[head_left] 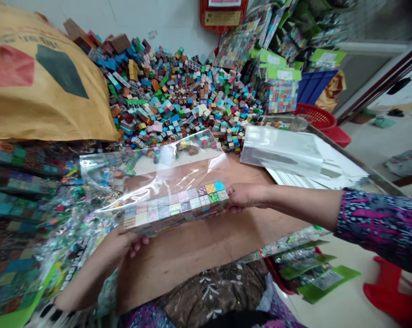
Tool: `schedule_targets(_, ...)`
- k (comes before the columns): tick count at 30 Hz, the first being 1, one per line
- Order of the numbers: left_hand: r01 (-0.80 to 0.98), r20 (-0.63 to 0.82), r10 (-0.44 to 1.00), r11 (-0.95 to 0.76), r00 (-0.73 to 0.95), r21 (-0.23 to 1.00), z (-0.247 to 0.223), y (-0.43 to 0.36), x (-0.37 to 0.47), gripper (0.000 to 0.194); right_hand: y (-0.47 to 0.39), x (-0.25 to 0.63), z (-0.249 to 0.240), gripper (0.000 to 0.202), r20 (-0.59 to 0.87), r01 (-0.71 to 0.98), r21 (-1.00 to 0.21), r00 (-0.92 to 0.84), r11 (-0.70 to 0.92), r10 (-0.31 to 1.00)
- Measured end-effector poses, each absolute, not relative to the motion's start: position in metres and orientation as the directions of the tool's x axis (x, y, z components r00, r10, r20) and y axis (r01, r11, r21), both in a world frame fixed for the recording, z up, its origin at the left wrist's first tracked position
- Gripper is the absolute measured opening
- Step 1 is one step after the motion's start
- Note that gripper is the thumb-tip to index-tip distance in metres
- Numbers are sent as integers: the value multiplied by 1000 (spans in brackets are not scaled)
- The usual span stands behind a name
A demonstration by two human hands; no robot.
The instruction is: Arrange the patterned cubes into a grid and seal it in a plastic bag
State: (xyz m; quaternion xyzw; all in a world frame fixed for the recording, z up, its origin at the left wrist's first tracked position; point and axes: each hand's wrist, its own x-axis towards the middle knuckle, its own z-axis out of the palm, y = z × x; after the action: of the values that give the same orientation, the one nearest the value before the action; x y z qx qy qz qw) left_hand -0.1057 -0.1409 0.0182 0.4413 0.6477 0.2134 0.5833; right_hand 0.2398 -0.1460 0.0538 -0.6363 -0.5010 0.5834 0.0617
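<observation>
A block of small coloured cubes, set in rows, lies inside a clear plastic bag above the brown board. The bag's loose part spreads away from me, towards the cube pile. My left hand holds the block's left end from below, its fingers curled under the near corner. At the right end, my right hand grips the block with closed fingers.
Loose cubes are heaped along the wall. A yellow sack stands at the left. Clear bags lie on white sheets at the right. Packed bags with green tops stand behind; a red stool is lower right.
</observation>
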Motion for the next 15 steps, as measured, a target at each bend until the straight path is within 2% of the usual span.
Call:
schedule_targets(5,356,-560,823,497,95,791,19,-140,-105,5,-148,235,47,7,-659,557,-682,-186,-474,729)
schedule_targets(9,402,-540,840,474,62,783,14,-141,-102,10,-151,230,41,22,-634,535,-704,-176,-467,753)
schedule_targets(15,449,-550,834,474,49,758,6,-143,-97,13,-150,231,39,31,-668,537,-693,-227,-481,709)
